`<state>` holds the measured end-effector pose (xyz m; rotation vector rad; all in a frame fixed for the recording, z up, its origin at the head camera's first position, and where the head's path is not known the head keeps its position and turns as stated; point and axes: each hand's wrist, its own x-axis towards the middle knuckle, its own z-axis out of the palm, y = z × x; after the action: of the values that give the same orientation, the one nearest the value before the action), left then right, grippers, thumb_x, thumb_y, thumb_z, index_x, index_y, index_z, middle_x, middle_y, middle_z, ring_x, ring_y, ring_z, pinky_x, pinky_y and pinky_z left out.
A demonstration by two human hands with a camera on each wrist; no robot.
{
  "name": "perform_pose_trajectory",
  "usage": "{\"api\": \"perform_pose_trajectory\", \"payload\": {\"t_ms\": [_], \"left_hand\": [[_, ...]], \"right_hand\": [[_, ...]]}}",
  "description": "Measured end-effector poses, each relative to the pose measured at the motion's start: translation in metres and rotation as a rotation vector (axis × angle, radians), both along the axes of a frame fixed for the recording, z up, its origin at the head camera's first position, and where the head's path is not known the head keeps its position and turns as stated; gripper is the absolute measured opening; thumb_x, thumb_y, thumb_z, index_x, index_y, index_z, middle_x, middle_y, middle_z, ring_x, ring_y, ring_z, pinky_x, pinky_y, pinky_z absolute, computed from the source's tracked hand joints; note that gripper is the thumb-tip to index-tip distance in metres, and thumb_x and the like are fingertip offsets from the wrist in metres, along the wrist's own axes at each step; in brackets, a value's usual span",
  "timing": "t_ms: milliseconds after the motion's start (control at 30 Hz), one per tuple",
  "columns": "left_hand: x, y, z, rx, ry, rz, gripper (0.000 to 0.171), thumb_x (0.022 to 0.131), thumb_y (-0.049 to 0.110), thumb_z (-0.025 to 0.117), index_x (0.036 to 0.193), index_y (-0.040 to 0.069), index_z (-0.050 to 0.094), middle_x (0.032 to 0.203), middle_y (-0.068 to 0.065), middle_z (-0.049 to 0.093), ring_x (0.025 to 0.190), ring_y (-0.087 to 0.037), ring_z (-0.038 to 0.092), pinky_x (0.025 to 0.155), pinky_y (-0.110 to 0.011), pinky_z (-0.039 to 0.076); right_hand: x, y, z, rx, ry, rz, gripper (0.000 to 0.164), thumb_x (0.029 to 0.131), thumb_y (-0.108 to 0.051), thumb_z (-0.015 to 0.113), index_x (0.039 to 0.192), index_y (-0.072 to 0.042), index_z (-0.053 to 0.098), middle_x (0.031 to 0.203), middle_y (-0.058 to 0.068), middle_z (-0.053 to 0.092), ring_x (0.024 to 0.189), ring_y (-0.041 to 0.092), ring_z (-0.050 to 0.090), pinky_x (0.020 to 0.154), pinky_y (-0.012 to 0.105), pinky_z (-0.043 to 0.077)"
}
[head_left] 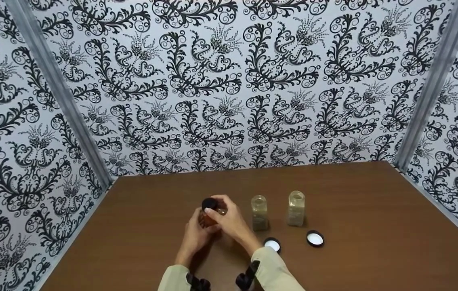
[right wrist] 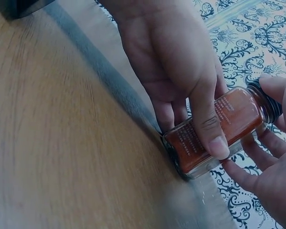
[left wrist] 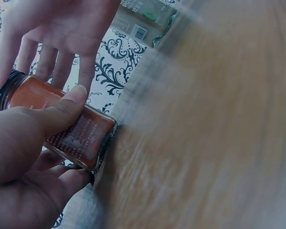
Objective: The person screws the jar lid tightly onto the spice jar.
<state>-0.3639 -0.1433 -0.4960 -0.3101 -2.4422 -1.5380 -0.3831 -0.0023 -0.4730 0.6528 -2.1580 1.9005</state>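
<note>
Left fingers (left wrist: 62, 113) gripping jar (left wrist: 88, 131), right fingers (right wrist: 276, 89) pinching cap (right wrist: 271, 109), far table edge (head_left: 253, 170) well beyond

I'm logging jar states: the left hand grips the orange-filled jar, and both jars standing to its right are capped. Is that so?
Not quite: the head view shows both standing jars open, two black caps lying on the table. The left hand does grip the orange-filled jar.
</note>
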Motion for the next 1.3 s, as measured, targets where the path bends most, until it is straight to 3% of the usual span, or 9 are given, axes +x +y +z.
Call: {"api": "perform_pose_trajectory", "payload": {"t_ms": [133, 333, 467, 667, 1033, 1300], "left_hand": [[0.0003, -0.0004, -0.0001, -0.004, 0.001, 0.007, 0.059, 0.085, 0.016, 0.081, 0.134, 0.002, 0.051, 0.130, -0.024, 0.064, 0.116, -0.037, 0.065, 0.097, -0.049, 0.054], [0.0004, -0.0015, -0.0021, 0.024, 0.035, -0.021, 0.059, 0.085, 0.013, 0.080, 0.134, -0.001, 0.050, 0.132, -0.028, 0.062, 0.120, -0.041, 0.063, 0.099, -0.050, 0.053], [0.0008, -0.0009, -0.0025, 0.029, 0.066, -0.017, 0.057, 0.085, 0.012, 0.080, 0.132, 0.000, 0.051, 0.127, -0.027, 0.065, 0.116, -0.039, 0.065, 0.097, -0.048, 0.055], [0.0008, -0.0002, -0.0016, 0.028, 0.041, -0.015, 0.055, 0.085, 0.011, 0.079, 0.133, 0.002, 0.052, 0.127, -0.025, 0.066, 0.116, -0.037, 0.066, 0.098, -0.049, 0.054], [-0.0014, -0.0008, -0.0032, 0.033, 0.028, -0.012, 0.056, 0.085, 0.011, 0.079, 0.133, 0.003, 0.052, 0.129, -0.025, 0.065, 0.117, -0.038, 0.065, 0.097, -0.049, 0.054], [-0.0014, -0.0007, -0.0028, 0.011, 0.031, 0.002, 0.055, 0.085, 0.010, 0.079, 0.133, 0.003, 0.052, 0.128, -0.026, 0.065, 0.115, -0.037, 0.066, 0.095, -0.049, 0.055]], "right_hand": [[0.0005, 0.0016, 0.0007, 0.022, -0.005, 0.008, 0.041, 0.095, -0.019, 0.069, 0.132, -0.006, 0.058, 0.126, 0.020, 0.066, 0.120, 0.034, 0.062, 0.105, 0.050, 0.048], [0.0032, 0.0035, 0.0025, 0.088, -0.022, 0.023, 0.047, 0.098, -0.024, 0.064, 0.142, -0.013, 0.055, 0.145, 0.025, 0.052, 0.135, 0.045, 0.049, 0.113, 0.061, 0.036], [0.0030, 0.0023, 0.0028, 0.083, -0.023, 0.017, 0.042, 0.098, -0.023, 0.064, 0.137, -0.011, 0.057, 0.138, 0.021, 0.058, 0.129, 0.040, 0.054, 0.110, 0.057, 0.040], [0.0062, -0.0022, 0.0065, 0.009, -0.028, 0.021, 0.037, 0.096, -0.015, 0.067, 0.129, -0.003, 0.053, 0.124, 0.021, 0.064, 0.118, 0.033, 0.061, 0.102, 0.047, 0.048], [0.0021, -0.0006, 0.0015, -0.024, -0.062, 0.036, 0.044, 0.095, -0.019, 0.066, 0.137, -0.012, 0.056, 0.137, 0.020, 0.059, 0.126, 0.035, 0.057, 0.109, 0.052, 0.044], [0.0011, -0.0014, 0.0013, -0.028, -0.036, 0.025, 0.038, 0.093, -0.017, 0.070, 0.128, -0.009, 0.056, 0.124, 0.017, 0.066, 0.117, 0.032, 0.062, 0.103, 0.050, 0.048]]}}
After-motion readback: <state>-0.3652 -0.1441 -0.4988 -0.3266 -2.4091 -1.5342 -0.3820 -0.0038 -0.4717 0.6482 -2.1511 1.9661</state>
